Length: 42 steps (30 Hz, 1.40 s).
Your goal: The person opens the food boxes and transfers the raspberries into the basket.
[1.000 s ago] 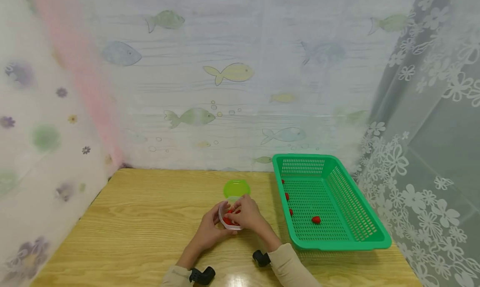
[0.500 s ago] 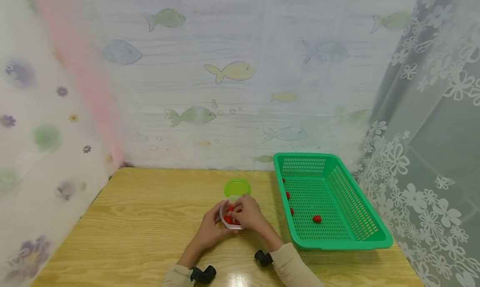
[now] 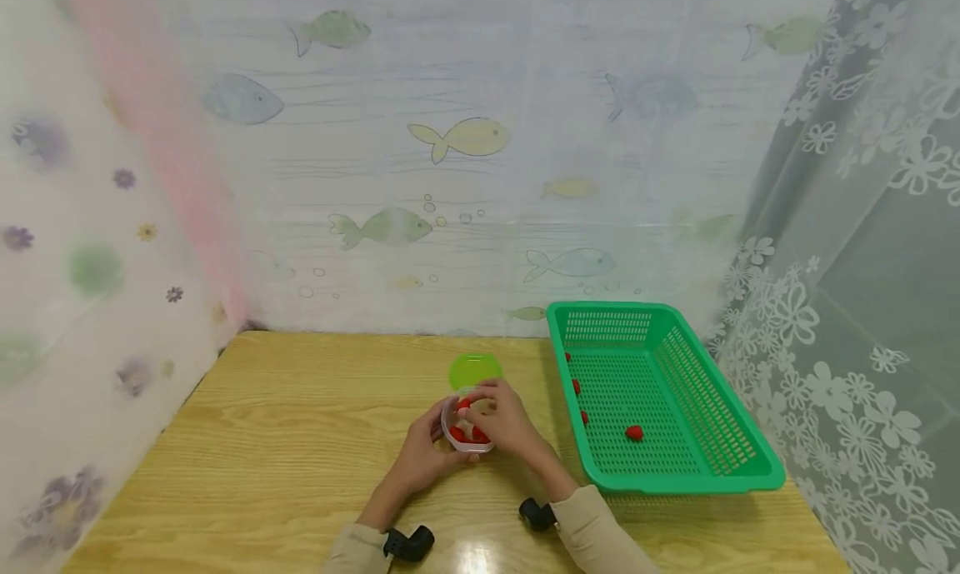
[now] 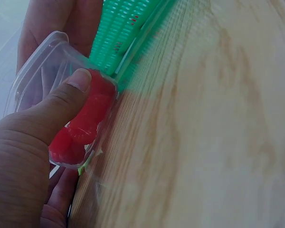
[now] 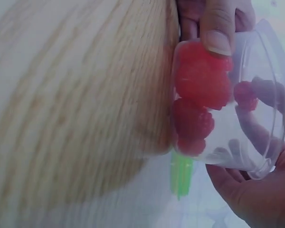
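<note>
My left hand (image 3: 423,453) grips a small clear plastic tub (image 3: 447,428) from its left side, the thumb pressed along the wall in the left wrist view. Several red raspberries (image 5: 194,118) lie in the bottom of the tub, seen through its side. With fingertips inside the rim, my right hand (image 3: 506,420) pinches one raspberry (image 5: 245,95) above the others. Just behind the tub, a bright green lid (image 3: 474,368) lies flat on the table.
A green perforated basket (image 3: 716,407) stands to the right, with several raspberries in it; one raspberry (image 3: 634,433) sits near its front. The wooden table (image 3: 300,424) reaches back to a wall covering (image 3: 480,224) printed with fish.
My right hand has lifted slightly within the tub, and a raspberry now shows between its fingertips near the rim. The left hand and tub have barely moved.
</note>
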Tool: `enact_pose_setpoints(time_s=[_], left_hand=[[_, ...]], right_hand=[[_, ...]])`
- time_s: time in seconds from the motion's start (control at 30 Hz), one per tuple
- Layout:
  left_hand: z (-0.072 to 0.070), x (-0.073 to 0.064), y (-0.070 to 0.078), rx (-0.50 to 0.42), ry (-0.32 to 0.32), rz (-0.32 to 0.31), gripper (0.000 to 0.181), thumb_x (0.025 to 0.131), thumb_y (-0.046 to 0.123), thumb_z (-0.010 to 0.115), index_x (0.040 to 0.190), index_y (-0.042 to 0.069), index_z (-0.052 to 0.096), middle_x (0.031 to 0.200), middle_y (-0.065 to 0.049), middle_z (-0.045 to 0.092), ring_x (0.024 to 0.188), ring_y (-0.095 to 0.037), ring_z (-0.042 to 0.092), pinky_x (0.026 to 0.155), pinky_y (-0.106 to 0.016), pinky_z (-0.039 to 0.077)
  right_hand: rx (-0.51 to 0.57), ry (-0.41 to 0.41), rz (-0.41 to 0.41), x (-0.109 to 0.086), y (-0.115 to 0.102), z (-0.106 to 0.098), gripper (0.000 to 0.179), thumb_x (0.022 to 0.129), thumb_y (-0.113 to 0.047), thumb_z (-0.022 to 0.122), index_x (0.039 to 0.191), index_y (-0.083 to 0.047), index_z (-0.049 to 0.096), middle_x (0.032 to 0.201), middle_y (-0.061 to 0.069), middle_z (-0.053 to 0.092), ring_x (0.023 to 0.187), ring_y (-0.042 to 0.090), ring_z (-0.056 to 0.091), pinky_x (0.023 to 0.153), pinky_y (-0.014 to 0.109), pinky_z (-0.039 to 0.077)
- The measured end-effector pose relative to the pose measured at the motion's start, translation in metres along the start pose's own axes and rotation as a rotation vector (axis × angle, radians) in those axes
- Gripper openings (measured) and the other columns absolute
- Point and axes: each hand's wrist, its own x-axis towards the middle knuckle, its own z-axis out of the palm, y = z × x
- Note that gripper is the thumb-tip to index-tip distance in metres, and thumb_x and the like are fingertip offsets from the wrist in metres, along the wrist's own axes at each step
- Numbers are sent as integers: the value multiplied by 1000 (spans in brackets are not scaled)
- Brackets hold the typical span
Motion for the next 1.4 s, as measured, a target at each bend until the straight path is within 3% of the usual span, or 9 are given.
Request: enact_pose_setpoints(time_s=[0.17,0.37,0.57,0.8,1.13,1.4], left_hand=[[1,0,0,9,10,-12,92,77,16,91,154,10,42,154,-13,47,140,-28,49,111,-35,46],[2,0,1,16,15,-2,92,76,16,92,154,11,44,152,-11,50,139,-29,51,111,-39,47],[2,1,0,24,18,10,92,77,16,92,154,10,43,151,-11,51,140,-31,49,113,-44,43],[2,1,-1,14,20,-9,91,76,14,92,154,16,44,149,-10,52,139,-29,51,113,-42,44],[2,2,0,17,27,-2,92,75,16,92,154,11,44,147,-12,55,137,-30,53,113,-44,44],[1,2,2,23,26,-17,93,73,15,94,153,9,45,147,-15,55,137,-30,53,113,-40,45]], right_hand=[[3,23,-1,-1,-5,-5,18,93,-15,75,101,1,75,136,28,53,129,43,51,108,61,45],[-11,62,21,-3,-17,-14,15,90,-17,79,96,-6,73,136,23,56,131,43,50,109,62,44],[12,79,-41,-7,-27,-22,15,90,-16,79,98,-6,71,131,24,60,127,42,53,109,64,42],[69,70,-80,-15,-39,-30,19,92,-17,77,107,-8,68,114,10,65,117,35,59,105,60,47],[151,-9,-120,-29,-59,-53,20,94,-13,74,111,-3,68,109,12,66,109,33,60,104,58,49],[179,-134,-114,-42,-71,-79,21,97,-16,71,115,-5,67,111,10,69,109,25,61,101,43,53]])
